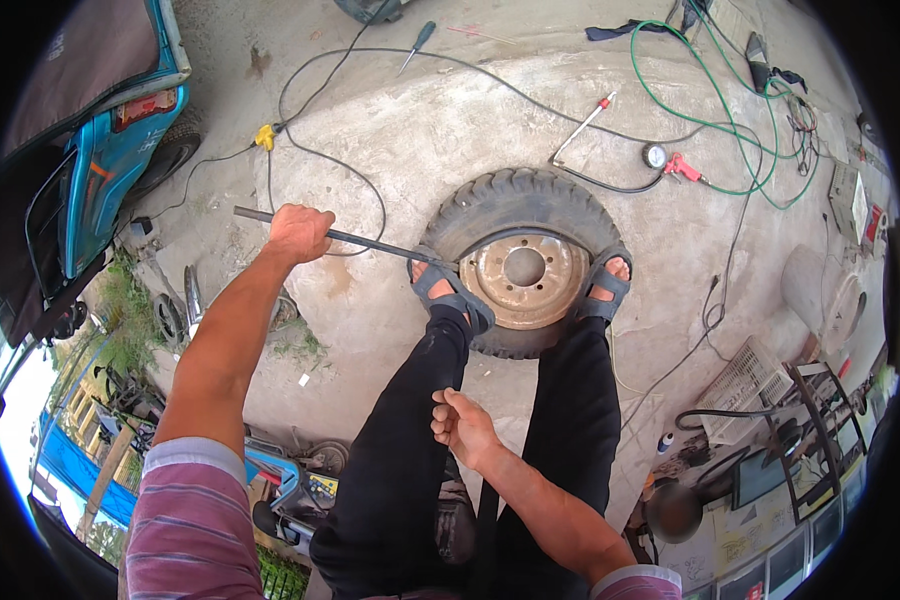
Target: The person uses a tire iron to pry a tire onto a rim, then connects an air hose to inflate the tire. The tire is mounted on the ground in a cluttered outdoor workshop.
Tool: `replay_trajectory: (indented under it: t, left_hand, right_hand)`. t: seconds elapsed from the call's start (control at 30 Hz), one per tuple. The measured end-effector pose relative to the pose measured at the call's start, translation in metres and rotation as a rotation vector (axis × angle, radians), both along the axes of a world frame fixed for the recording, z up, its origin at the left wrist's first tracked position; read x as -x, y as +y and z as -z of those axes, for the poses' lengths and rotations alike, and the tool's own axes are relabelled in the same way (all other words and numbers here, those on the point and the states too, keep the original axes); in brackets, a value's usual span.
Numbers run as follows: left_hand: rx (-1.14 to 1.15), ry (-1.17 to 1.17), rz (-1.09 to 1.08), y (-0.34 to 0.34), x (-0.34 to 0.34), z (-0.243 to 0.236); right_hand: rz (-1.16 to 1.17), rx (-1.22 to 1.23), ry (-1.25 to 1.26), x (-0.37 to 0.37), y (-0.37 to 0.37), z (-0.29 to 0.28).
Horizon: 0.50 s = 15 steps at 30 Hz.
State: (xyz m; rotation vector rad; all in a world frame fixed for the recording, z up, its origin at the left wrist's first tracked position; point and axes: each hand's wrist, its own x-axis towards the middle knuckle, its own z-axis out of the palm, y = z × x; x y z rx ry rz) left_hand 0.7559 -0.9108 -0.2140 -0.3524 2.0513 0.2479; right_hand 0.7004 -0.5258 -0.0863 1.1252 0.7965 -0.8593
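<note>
My left hand (301, 234) is wrapped round a long dark tire iron (375, 243), well up its shaft. The bar slopes down to the right, and its far end meets the left edge of a cream steel wheel rim (515, 306). Round that rim is a black, lugged tire (505, 198), lying flat on the ground. My sandalled feet stand on the wheel's left and right sides. My right hand (466, 430) hovers between my legs, short of the wheel, with its fingers loosely curled and nothing visible in them.
Beyond the wheel lie an air gauge (655, 155) with a red grip, a green hose (715, 115), dark cables and a screwdriver (417, 47). A blue vehicle (120, 175) stands at left. A white plastic crate (748, 388) and clutter are at right.
</note>
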Motion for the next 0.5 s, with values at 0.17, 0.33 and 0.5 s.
replay_trajectory:
  t: [0.17, 0.33, 0.5]
  left_hand:
    - [-0.029, -0.054, 0.085, -0.008, 0.06, 0.01]
    - [-0.058, -0.088, 0.219, 0.0, 0.141, 0.022]
    - [0.027, -0.107, 0.237, 0.033, 0.158, 0.012]
  right_hand:
    - [0.021, 0.079, 0.081, 0.0, 0.002, 0.005]
    - [-0.02, 0.134, 0.13, 0.009, -0.001, 0.014]
    - [0.036, 0.17, 0.215, 0.021, -0.006, 0.024]
